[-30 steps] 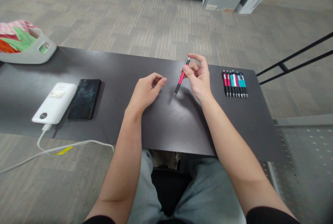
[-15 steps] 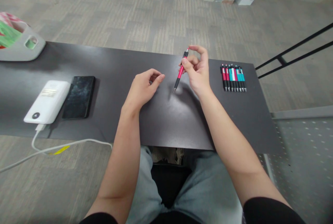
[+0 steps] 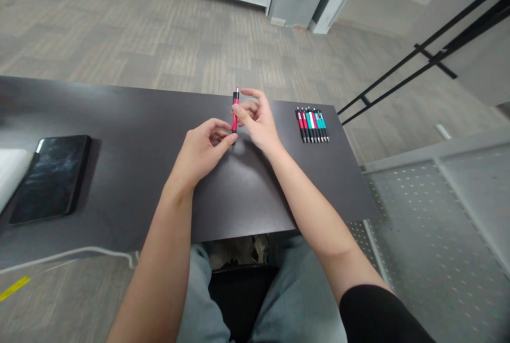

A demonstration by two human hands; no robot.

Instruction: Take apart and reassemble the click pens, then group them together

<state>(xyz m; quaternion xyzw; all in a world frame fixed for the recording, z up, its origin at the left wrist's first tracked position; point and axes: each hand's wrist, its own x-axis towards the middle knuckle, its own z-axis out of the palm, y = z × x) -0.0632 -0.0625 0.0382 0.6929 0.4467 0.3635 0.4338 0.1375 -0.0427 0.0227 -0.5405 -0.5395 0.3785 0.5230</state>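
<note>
My right hand (image 3: 257, 120) grips a red and black pen (image 3: 235, 112) and holds it nearly upright above the black table (image 3: 131, 136), tip down. My left hand (image 3: 203, 149) has its fingers curled, and thumb and forefinger pinch the pen's lower tip. A row of several red and teal pens (image 3: 312, 124) lies on the table just right of my right hand.
A black phone (image 3: 51, 176) lies flat at the table's left, beside a white power bank (image 3: 10, 173) at the frame edge, with a white cable (image 3: 71, 254) hanging below. Black metal rails (image 3: 418, 53) stand to the right. A perforated grey surface (image 3: 438, 226) adjoins the table's right end.
My right hand swung the pen from a slant to nearly upright. My left hand moved right and closed its fingertips on the pen's tip. The camera turned right, so the basket left the view.
</note>
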